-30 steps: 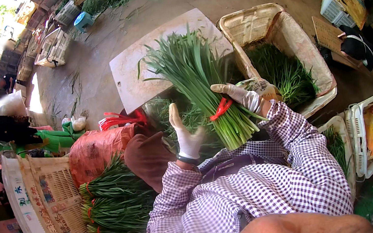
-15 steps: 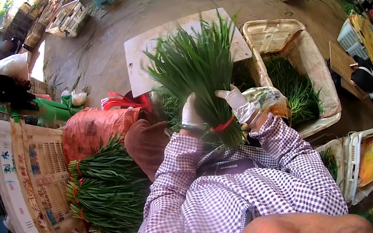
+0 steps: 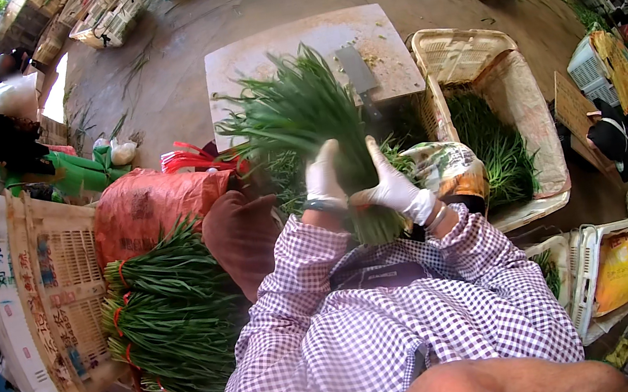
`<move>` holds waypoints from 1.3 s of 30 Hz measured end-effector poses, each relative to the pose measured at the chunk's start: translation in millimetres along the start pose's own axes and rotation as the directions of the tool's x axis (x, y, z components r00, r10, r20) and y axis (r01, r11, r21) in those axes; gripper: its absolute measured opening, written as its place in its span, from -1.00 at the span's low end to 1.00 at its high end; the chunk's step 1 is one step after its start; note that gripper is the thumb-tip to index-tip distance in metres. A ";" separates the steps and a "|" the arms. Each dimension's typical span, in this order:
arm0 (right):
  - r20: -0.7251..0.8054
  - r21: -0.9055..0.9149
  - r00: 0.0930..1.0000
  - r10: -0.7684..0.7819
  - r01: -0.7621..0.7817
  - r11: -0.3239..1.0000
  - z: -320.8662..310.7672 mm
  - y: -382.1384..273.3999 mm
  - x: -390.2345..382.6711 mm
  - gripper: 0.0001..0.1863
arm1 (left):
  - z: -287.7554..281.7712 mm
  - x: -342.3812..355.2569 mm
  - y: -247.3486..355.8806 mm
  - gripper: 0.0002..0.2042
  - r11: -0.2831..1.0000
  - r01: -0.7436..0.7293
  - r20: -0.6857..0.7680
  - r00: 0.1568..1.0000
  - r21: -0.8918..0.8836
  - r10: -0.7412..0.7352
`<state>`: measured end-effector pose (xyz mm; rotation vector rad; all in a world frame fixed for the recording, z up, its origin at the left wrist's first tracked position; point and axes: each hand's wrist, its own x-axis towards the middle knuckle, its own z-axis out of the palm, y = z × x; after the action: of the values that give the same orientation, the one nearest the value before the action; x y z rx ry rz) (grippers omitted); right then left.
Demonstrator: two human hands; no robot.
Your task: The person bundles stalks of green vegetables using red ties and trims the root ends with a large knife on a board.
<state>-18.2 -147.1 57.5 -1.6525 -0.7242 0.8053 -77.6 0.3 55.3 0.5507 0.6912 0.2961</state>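
A large bunch of garlic chives (image 3: pixel 299 102) stands between my hands, its leaves fanning out toward the far left. My left hand (image 3: pixel 323 179), in a white glove, is closed round the bunch's left side. From the right, my right hand (image 3: pixel 391 182), also gloved, wraps the lower part of the stalks. Beyond the bunch lies a pale cutting board (image 3: pixel 377 32), and on it rests a cleaver (image 3: pixel 357 71) with its handle toward me. The red tie round the stalks is mostly hidden by my hands.
Tied chive bunches (image 3: pixel 172 322) are stacked at my left beside a white plastic crate (image 3: pixel 46 294). Red ties (image 3: pixel 198 156) lie on a red sack (image 3: pixel 153 212). At my right stands a long crate (image 3: pixel 543 139) with loose chives. Another person (image 3: pixel 615 139) is farther right.
The bunch has tilted left, uncovering the cleaver on the board. My right hand has shifted left and wrapped lower round the stalks, over the red tie.
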 end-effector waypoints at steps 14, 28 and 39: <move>0.217 0.694 0.931 0.294 -0.359 0.625 -36.3 23.8 5.8 -0.60 | -37.1 5.8 -28.8 -0.51 0.922 0.077 -0.054 0.997 0.379 -0.061; -0.309 0.541 0.928 0.211 -0.011 0.841 -12.9 46.8 21.1 -0.74 | -23.3 28.7 -33.7 -0.73 0.972 0.222 -0.033 0.974 -0.081 -0.225; -0.204 0.393 0.974 0.098 -0.010 0.920 -27.3 15.7 4.7 -0.64 | -7.6 1.4 -28.3 -0.66 0.959 0.246 0.044 0.969 -0.141 -0.243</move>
<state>7.5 -161.9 45.9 -1.3738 -0.3347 0.7354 -79.5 -19.4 33.6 0.3251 0.6987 0.1062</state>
